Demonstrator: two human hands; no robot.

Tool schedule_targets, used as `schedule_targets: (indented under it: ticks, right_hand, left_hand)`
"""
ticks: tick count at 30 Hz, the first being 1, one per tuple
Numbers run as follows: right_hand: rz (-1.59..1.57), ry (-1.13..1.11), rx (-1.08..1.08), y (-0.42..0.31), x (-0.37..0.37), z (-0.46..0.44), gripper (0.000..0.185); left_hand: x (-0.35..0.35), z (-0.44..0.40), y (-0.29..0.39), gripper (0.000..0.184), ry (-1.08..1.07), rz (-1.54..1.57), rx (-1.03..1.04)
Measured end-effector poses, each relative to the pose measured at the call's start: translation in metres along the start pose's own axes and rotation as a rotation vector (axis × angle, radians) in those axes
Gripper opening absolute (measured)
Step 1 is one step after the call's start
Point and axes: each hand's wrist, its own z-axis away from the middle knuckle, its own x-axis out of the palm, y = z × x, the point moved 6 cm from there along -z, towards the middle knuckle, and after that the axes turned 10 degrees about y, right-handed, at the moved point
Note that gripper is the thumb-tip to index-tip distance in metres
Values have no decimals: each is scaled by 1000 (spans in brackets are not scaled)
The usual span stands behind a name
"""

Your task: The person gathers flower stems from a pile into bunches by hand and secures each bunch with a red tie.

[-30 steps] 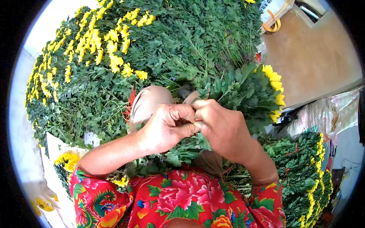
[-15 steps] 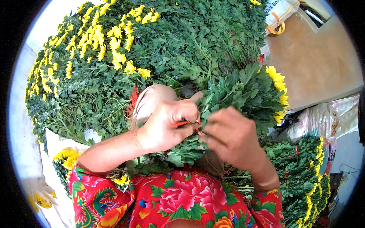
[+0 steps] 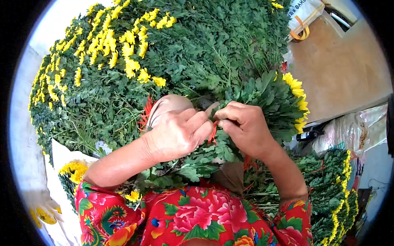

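A bunch of yellow chrysanthemums point(image 3: 264, 94) lies across my lap, its flower heads to the right and its leafy stems running left under my hands. A red tie point(image 3: 212, 133) sits around or against the stems between my hands; exactly how it loops is hidden. My left hand point(image 3: 180, 132) is closed, its fingertips pinched at the tie's left side. With thumb and fingers pinched together, my right hand point(image 3: 246, 128) grips the tie from the right. More red ties point(image 3: 147, 114) hang beside my knee.
A large heap of cut chrysanthemums point(image 3: 197, 45) spreads ahead and left. Another pile point(image 3: 324, 184) lies at the lower right. White paper wraps yellow flowers point(image 3: 74, 170) at lower left. A brown board point(image 3: 340, 69), a bag point(image 3: 303, 16) and a dark bottle point(image 3: 308, 135) are to the right.
My right hand, blurred before, has moved slightly up and closed in a pinch near the tie. My left hand has rolled over, and the red tie now hangs between both hands.
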Motion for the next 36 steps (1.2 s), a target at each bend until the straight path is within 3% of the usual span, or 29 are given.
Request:
schedule_targets:
  ticks: [2,5,9,10,11,12,14,16,17,18,19,20,21,22,24,25,26,27,28,29,30,33,34,35,36]
  right_hand:
    - [159,132,-94,-3,0,2,10]
    - [424,146,-106,-4,7,-1,4]
    - [402,152,-119,5,17,1,9]
    - [251,47,-174,12,19,0,13]
    - [233,185,-190,14,13,2,8]
    - [58,231,-124,22,7,3,16]
    - [-42,302,-43,15,-12,16,34]
    - [-428,348,27,11,-16,41,25]
    - [-574,262,39,5,-7,55,14]
    - [-530,2,225,-2,1,79,20]
    - [-492,-80,66,-4,22,89,28]
    - [-320,-200,153,1,37,108,33]
    - [-237,-199,112,20,58,122,36]
    - [-162,-120,17,27,65,128,37]
    - [-571,66,24,13,53,124,43]
    - [-711,127,-5,9,52,120,49]
    - [-735,265,45,29,65,112,50]
    - [-756,405,92,49,78,106,51]
    - [-742,421,131,48,70,104,50]
    - [-728,437,171,46,60,103,50]
    - [-769,604,160,4,7,111,47]
    - [-1084,959,105,-27,-84,127,44]
    - [-1219,989,-26,-54,-116,141,35]
    - [-1245,1041,-16,-66,-141,156,37]
    - [-1025,1106,-88,-92,-172,177,36]
  left_hand:
    - [2,-1,6,19,-124,-10,-1]
    - [8,2,34,17,-314,61,47]
    - [18,26,51,15,-382,112,33]
    - [15,24,50,15,-366,130,9]
    - [7,24,48,22,-389,124,-60]
    - [0,19,45,30,-404,134,-107]
    - [-16,-1,45,70,-254,98,-248]
    - [-2,23,47,104,-418,-23,-325]
    - [7,34,46,106,-436,-35,-322]
    - [15,43,43,108,-454,-61,-325]
    - [15,50,29,108,-493,1,-441]
    - [16,40,31,104,-344,166,-435]
    - [12,26,30,99,-335,282,-347]
    - [3,8,30,94,-329,398,-256]
    - [1,7,17,94,-477,340,-488]
    - [4,-6,25,98,-435,532,-548]
    - [9,-20,31,102,-390,724,-606]
    - [3,-43,41,102,-399,658,-481]
    - [-4,-68,59,98,-547,642,-600]
    - [-8,-90,68,102,-389,557,-313]
    - [-14,-104,79,106,-225,467,-32]
    - [-35,-131,100,86,-192,507,70]
    - [-19,-121,106,96,-219,967,-368]
    - [-10,-109,100,95,-303,940,-386]
    - [0,-90,80,94,-382,909,-406]
